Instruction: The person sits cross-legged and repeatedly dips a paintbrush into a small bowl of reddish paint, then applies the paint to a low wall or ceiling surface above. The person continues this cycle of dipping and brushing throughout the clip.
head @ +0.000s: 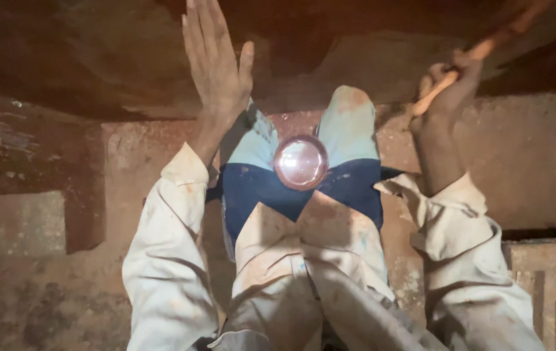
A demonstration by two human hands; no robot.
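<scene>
Left hand [216, 65] was flat and released against the dim rock face [96, 58]. Right hand [450, 88] was clenched on a wooden handle [486, 47], its far end cut off by the frame.

Dim, cramped spot w/ warm reddish light. Dark rough overhang [96, 52] across the top, deep in shadow. Below it, reddish-brown stone blocks [538, 162] w/ dusty pale patches; squared blocks [14, 221] at left, stepped ledge [551, 250] at right w/ dark gap above.
</scene>
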